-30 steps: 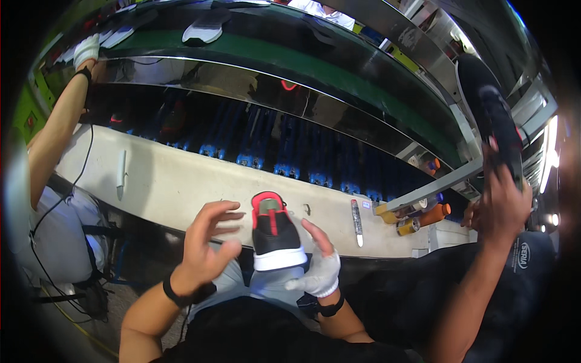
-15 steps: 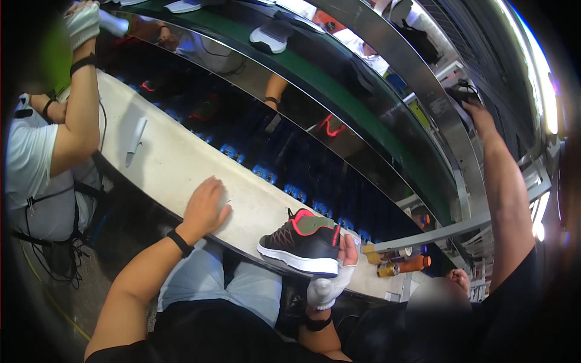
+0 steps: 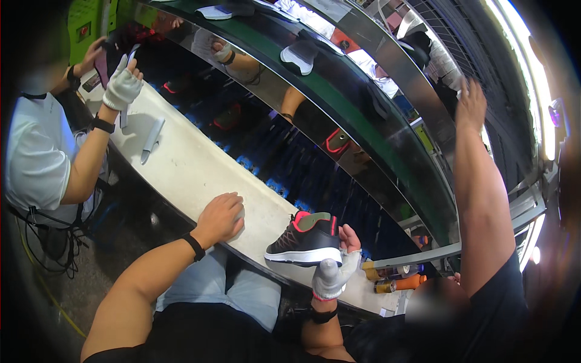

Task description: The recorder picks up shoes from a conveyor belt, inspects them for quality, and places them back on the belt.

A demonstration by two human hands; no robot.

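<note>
In the head view, the black shoe (image 3: 307, 243) is right of centre in the lower half of the frame, over the near edge of the pale bench (image 3: 184, 175), toe to the left and heel to the right. The gloved right hand (image 3: 336, 271) grips it at the heel, thumb on the near side and fingers behind. A heel grip probably suits because that part is stiff, and it leaves the lacing, side and red-lined collar uncovered. The white sole (image 3: 302, 256) is down and nearly level; whether it rests on the bench or hangs just above cannot be told.

The bare left hand (image 3: 221, 218) lies back upward at the bench edge, apart from the shoe, perhaps for support. Its palm is hidden, so I cannot tell whether the fingers close on anything.

Toward the upper left, a grey pen-like tool (image 3: 152, 140) lies on the bench near a co-worker's gloved hand (image 3: 123, 89), likely for easy reach. The orange bottle (image 3: 411, 282) sits at lower right, seemingly out of the working space.
</note>
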